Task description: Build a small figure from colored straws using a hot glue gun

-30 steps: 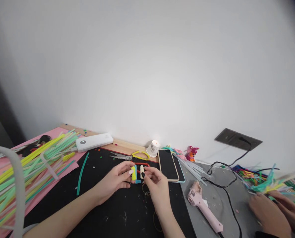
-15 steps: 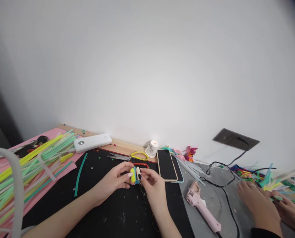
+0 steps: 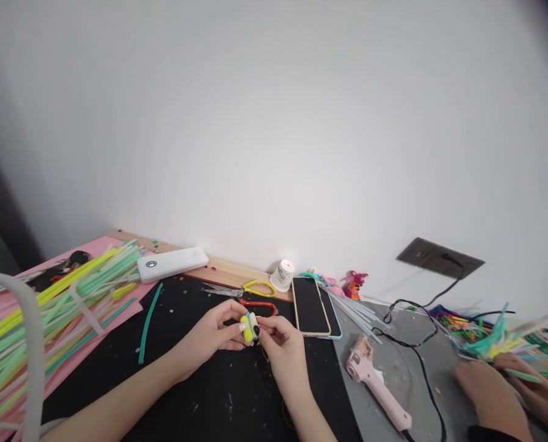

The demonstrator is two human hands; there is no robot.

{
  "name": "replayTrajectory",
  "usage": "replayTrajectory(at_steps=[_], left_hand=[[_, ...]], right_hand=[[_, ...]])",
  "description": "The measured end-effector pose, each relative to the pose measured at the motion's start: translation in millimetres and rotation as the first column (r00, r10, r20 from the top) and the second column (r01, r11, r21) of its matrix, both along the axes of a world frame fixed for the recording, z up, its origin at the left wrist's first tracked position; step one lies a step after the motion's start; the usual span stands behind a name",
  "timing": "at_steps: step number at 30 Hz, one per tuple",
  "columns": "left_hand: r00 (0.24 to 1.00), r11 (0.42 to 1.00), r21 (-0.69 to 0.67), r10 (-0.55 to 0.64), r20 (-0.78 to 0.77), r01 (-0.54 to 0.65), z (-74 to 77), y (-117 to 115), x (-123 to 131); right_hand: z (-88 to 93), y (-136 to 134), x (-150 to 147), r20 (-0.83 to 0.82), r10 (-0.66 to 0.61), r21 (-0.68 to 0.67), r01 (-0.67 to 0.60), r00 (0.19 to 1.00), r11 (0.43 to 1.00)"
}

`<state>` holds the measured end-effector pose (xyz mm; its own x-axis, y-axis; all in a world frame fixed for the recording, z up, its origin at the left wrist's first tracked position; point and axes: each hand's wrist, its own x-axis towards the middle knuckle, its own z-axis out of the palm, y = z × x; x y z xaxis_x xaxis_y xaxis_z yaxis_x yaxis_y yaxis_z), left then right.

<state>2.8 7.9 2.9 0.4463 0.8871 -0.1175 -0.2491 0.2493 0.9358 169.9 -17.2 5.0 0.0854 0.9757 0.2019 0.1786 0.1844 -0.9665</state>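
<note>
Between my two hands is a small handmade figure (image 3: 248, 329) with yellow-green, blue, white and black parts. My left hand (image 3: 218, 331) pinches its yellow-green side with thumb and fingers. From the other side my right hand (image 3: 279, 341) has thumb and fingertips closed on the white and black part. The figure is held just above a black mat (image 3: 195, 393). Just beyond the hands lie scissors (image 3: 258, 294) with one yellow and one red handle loop. A green fuzzy stem (image 3: 149, 322) rests on the mat to the left.
Fuzzy stems (image 3: 89, 288) lie on pink sheets at left, beside a white device (image 3: 172, 264). A paper cup (image 3: 283, 276), phone (image 3: 311, 307), pink glue gun (image 3: 377, 383) and black cord (image 3: 421, 350) are to the right. A co-worker's hands (image 3: 494, 393) handle green stems at far right.
The figure has turned slightly and shifted a little left in my hands, my right fingers moving with it. At far right, the co-worker's hands have moved right and down.
</note>
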Motion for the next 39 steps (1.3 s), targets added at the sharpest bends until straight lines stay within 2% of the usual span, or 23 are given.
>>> replayTrajectory(at_steps=[13,25,34,37,39], left_hand=[[0.994,0.999,0.008,0.033,-0.106,-0.032,3.3,-0.1,0.1],[0.995,0.997,0.036,0.067,-0.069,-0.064,2.3,-0.3,0.5],[0.997,1.0,0.023,0.003,-0.082,-0.001,-3.7,0.1,-0.9],[0.998,0.999,0.0,0.033,-0.06,-0.033,-2.0,0.4,-2.2],[0.996,0.997,-0.006,0.071,-0.053,-0.071,0.0,1.1,-3.2]], right_hand=[[3.5,-2.0,-1.1,0.003,0.057,0.041,-0.057,0.998,0.998],[2.8,-2.5,-1.8,0.074,0.073,0.058,-0.077,0.995,0.995],[14.7,4.6,13.7,0.166,0.211,-0.002,-0.214,0.963,0.977],[15.3,8.4,22.0,0.233,0.115,0.0,-0.119,0.966,0.993],[12.6,8.6,23.6,0.362,0.066,0.036,-0.085,0.93,0.996]])
